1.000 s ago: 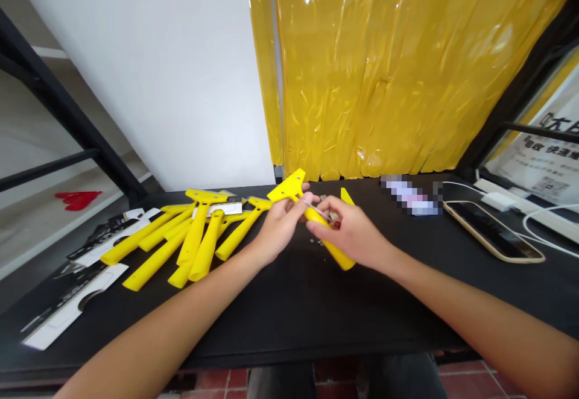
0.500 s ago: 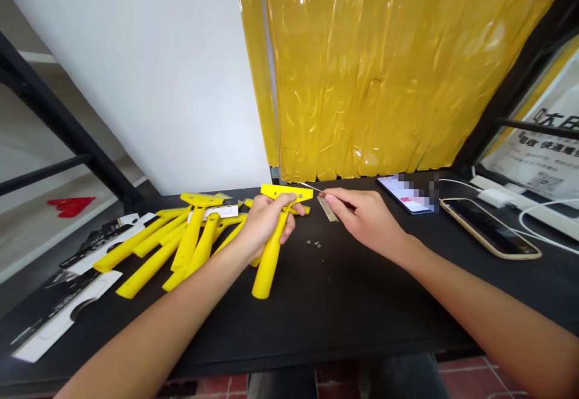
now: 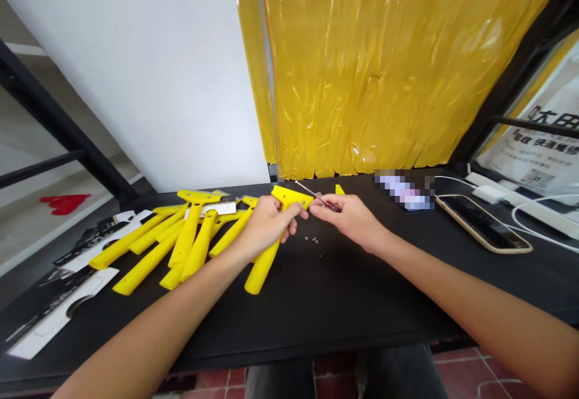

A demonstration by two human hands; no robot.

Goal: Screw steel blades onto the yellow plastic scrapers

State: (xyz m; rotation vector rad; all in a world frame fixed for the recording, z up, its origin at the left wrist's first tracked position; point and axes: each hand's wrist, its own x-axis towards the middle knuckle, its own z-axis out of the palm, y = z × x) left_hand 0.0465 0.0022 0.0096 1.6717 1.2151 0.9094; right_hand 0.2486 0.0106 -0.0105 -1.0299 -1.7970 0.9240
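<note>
My left hand is closed around a yellow scraper, gripping it just below its wide head, with the handle slanting down towards me. Two small holes or screws show in the head. In my right hand is a thin screwdriver with a dark red handle, its shaft pointing up and left past the scraper head. The fingers of that hand are close to the head's right end. A small yellow piece sticks up behind my right hand; whether I hold it is hidden. Several tiny nuts or screws lie below.
To the left lies a pile of yellow scrapers, beside black-and-white card sleeves. On the right are a blurred phone, a phone in a tan case and a white power strip with cables. A yellow plastic curtain hangs behind.
The scraper head has tilted and its handle swung left. My right hand has come closer to the head, turning the screwdriver so its handle shows. A yellow piece now shows behind that hand.
</note>
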